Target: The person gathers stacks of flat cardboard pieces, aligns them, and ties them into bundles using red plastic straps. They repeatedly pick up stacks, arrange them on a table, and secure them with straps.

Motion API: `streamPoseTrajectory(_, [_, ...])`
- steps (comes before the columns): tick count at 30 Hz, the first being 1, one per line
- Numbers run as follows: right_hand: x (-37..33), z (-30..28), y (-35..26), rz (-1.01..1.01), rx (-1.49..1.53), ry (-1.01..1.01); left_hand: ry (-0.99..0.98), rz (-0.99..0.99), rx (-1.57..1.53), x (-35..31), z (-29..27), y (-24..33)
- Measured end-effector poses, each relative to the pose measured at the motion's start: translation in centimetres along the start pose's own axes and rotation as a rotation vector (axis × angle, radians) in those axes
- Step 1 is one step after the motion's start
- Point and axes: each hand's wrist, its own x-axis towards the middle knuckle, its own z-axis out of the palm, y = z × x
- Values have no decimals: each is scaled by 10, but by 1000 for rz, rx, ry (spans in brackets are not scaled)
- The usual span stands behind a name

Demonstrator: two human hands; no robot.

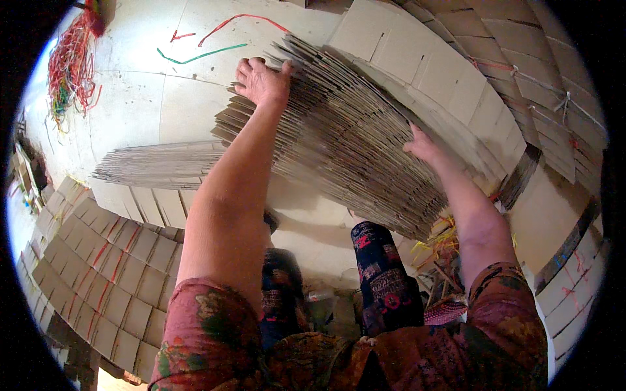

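Observation:
A thick fanned stack of brown cardboard sheets (352, 130) stands edge-up in front of me, slanting from the upper middle down to the right. My left hand (263, 81) is closed at its far left end, fingers curled and thumb against the sheet edges. At the stack's right side, my right hand (422, 144) grips the outer sheets; some of its fingers are hidden behind them. Part of the stack is smeared by motion. A lower row of leaning cardboard sheets (160, 163) lies to the left, partly behind my left forearm.
Piled slotted cardboard (107, 267) fills the lower left, and tied cardboard bundles (508, 72) rise at the right. A tangle of red and green strapping (72, 65) sits at the far left. Loose red strap (241, 19) and green strap (199, 58) pieces lie on the pale floor (130, 111).

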Motion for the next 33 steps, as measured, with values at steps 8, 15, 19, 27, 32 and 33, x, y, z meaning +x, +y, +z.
streamPoseTrajectory(8, [-3,-2,-8,8,23,0,52,456,60,1,9,-16])
streamPoseTrajectory(15, [5,7,3,2,19,13,39,338,50,-6,9,-7])
streamPoseTrajectory(19, [6,11,7,-7,30,40,-2,105,6,0,8,24])
streamPoseTrajectory(27, [16,15,19,-12,-5,41,-9,44,-35,-16,17,4])
streamPoseTrajectory(32, [5,7,3,-11,83,17,22,366,42,-6,17,6])
streamPoseTrajectory(33, [1,0,-6,2,93,-23,-12,405,99,-3,15,7])
